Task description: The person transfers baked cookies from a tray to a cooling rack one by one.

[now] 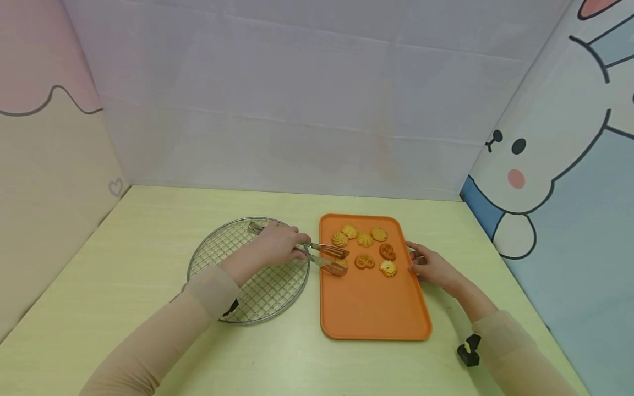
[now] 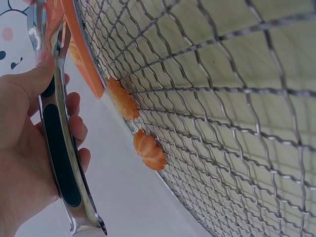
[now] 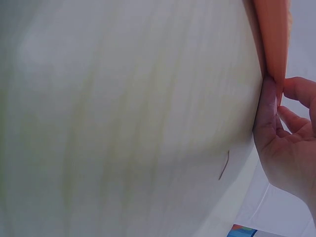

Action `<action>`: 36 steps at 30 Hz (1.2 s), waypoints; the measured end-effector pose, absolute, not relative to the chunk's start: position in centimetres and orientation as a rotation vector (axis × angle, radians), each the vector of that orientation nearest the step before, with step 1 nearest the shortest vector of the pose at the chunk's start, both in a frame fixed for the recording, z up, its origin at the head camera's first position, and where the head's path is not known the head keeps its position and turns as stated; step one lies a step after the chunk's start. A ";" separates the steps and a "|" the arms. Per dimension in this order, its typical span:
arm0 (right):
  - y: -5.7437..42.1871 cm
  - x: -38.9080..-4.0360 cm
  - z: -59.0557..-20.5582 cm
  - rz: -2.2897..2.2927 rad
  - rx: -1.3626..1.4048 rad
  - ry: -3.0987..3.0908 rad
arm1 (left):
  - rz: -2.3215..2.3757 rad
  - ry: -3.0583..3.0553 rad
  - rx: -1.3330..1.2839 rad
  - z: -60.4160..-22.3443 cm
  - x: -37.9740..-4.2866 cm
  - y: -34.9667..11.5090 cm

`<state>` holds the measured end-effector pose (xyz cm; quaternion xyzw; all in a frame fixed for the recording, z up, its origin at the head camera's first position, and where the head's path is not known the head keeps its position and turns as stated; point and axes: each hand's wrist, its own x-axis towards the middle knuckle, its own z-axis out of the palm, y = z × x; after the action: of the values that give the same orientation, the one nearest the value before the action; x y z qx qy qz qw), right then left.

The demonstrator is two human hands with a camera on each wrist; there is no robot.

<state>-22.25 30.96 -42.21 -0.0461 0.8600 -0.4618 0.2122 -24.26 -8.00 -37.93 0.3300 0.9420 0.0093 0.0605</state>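
My left hand (image 1: 278, 243) grips metal tongs (image 2: 61, 148) with dark grip pads, above the right part of a round wire rack (image 1: 267, 300). The tongs' tips reach over the left edge of an orange tray (image 1: 376, 313), spread around a cookie (image 1: 340, 264) that they partly hide. In the left wrist view, two cookies lie at the rack's rim, a ridged cookie (image 2: 149, 150) and another cookie (image 2: 122, 98); my hand and the tongs hide them in the head view. My right hand (image 1: 435, 268) holds the tray's right edge between thumb and fingers.
Several cookies lie on the tray's far half, among them a pretzel-shaped cookie (image 1: 364, 262) and a swirled cookie (image 1: 339, 239). A pale wall (image 1: 297, 110) rises behind the table (image 1: 124, 264), and a rabbit-printed wall (image 1: 555, 220) borders it on the right.
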 end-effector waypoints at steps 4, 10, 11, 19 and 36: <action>31.0 -22.2 -42.3 -1.282 -0.122 2.396 | 0.033 2.859 0.997 -38.0 -24.1 -8.0; 30.9 -22.3 -42.3 -1.283 -0.116 2.402 | 0.040 2.882 0.986 -37.7 -24.0 -8.1; 30.9 -22.3 -42.3 -1.285 -0.114 2.402 | 0.039 2.883 0.983 -37.6 -23.9 -8.2; 30.9 -22.1 -42.2 -1.291 -0.130 2.397 | 0.071 2.896 0.984 -36.9 -23.4 -8.7; 30.9 -22.1 -42.3 -1.296 -0.129 2.393 | 0.210 2.958 0.971 -35.8 -22.5 -11.0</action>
<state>-22.07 30.91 -42.32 -0.0464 0.8593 -0.4654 0.2071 -22.49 -11.00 -35.82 0.3112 0.9479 0.0673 0.0107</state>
